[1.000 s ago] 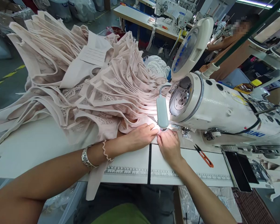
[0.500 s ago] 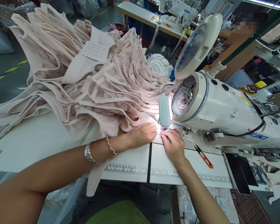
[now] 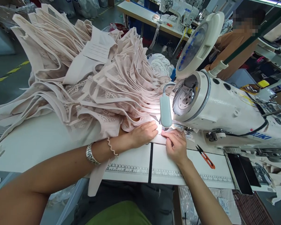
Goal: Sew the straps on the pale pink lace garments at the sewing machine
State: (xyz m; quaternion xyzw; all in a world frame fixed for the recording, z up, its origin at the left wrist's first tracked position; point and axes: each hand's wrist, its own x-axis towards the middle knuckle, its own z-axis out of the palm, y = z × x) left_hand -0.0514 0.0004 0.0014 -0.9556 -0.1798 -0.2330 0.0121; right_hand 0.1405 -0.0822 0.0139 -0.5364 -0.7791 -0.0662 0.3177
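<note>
Under the bright work light, my left hand [image 3: 144, 135] is closed on the edge of a pale pink fabric piece [image 3: 130, 124], just left of the sewing machine's needle area. My right hand [image 3: 177, 147] is bent at the same spot, its fingers pressed together on the fabric near the presser foot; glare hides the fingertips. The white sewing machine [image 3: 231, 106] stands to the right, with a small grey-green lamp [image 3: 165, 111] hanging over the needle area. A big heap of pale pink lace-trimmed garment pieces [image 3: 121, 78] lies behind my left arm.
Orange-handled thread snips [image 3: 206, 157] lie right of my right hand, with a dark phone [image 3: 240, 173] beyond. A printed ruler [image 3: 128, 169] runs along the table's front edge. A round magnifier [image 3: 199, 45] stands above the machine head. Another person [image 3: 235, 50] sits behind at the right.
My left fingers have shifted slightly at the fabric edge. My right thumb has drawn in toward the fingers, and the hand has moved a little right. The heap stays put.
</note>
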